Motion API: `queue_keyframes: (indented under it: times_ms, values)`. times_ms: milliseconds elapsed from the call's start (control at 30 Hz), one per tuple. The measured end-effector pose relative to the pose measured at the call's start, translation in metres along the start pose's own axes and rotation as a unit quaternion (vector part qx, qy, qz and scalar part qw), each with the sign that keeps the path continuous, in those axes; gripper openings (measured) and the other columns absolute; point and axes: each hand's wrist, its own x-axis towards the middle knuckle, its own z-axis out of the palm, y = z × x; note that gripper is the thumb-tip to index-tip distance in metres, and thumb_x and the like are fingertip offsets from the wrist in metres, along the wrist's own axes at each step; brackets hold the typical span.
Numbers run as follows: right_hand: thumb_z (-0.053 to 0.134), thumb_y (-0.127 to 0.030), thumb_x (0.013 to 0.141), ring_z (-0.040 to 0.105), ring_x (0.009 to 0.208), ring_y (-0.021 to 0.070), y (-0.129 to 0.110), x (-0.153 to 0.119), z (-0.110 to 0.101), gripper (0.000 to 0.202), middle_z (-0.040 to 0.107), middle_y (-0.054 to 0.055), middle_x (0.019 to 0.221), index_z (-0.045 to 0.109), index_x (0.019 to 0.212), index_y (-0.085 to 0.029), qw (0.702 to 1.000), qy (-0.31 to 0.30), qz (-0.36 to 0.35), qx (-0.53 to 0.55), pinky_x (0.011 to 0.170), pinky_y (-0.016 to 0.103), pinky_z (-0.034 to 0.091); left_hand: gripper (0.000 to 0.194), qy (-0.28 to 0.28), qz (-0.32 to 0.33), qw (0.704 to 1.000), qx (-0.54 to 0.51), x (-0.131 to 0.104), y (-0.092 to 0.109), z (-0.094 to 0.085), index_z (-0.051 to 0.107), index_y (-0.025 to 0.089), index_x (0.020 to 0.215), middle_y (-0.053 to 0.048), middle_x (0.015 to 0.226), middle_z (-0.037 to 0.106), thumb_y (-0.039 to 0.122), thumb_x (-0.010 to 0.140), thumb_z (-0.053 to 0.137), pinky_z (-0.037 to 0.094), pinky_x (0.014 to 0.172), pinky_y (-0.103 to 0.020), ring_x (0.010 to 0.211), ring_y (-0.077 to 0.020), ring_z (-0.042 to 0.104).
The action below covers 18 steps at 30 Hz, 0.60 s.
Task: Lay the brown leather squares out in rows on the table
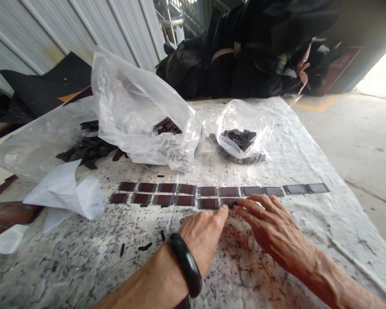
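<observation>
Two rows of small dark brown rectangular patches with grey edges lie on a stained white cloth. The far row (207, 191) runs further right than the near row (185, 200). At the near row's right end, both my hands touch one patch (229, 202). My left hand (203, 231), with a dark bangle on its wrist, has its fingers curled and closed at the patch's left, near edge. My right hand (270, 221) rests at its right edge, fingers stretched out and fingertips low on the cloth. My fingers partly cover the patch.
Behind the rows, a large clear bag (141, 116) and a smaller one (242, 146) hold more dark pieces. Dark strips (90, 148) and crumpled white paper (69, 189) lie left. Black bundles (244, 60) stand beyond the table's far edge; dark scraps (144, 246) dot the cloth.
</observation>
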Motion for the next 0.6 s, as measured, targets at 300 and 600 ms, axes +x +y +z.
queue_keyframes:
  times_ms: [300, 600]
  values:
    - [0.043, -0.012, 0.091, 0.059, 0.087, 0.0189, -0.013, -0.001, -0.005, 0.024, 0.065, 0.008, 0.102, 0.059, 0.108, -0.018, 0.974, 0.108, 0.102, 0.17, 0.074, 0.034, 0.049, 0.038, 0.016, -0.111, 0.829, -0.548, -0.007, -0.006, -0.014, 0.046, 0.025, 0.121, 0.0, 0.075, 0.055, 0.041, 0.087, 0.05, 0.047, 0.034, -0.022, 0.056, -0.016, 0.062]
    - [0.052, -0.043, 0.089, 0.058, 0.068, 0.0163, -0.037, 0.004, -0.019, 0.025, 0.059, 0.004, 0.086, 0.063, 0.097, -0.022, 0.921, 0.023, 0.199, 0.336, 0.061, 0.032, 0.05, 0.05, -0.035, -0.133, 0.726, -0.674, 0.003, 0.017, -0.008, 0.052, 0.019, 0.116, -0.005, 0.085, 0.061, 0.058, 0.084, 0.048, 0.051, 0.035, -0.023, 0.059, -0.0161, 0.063]
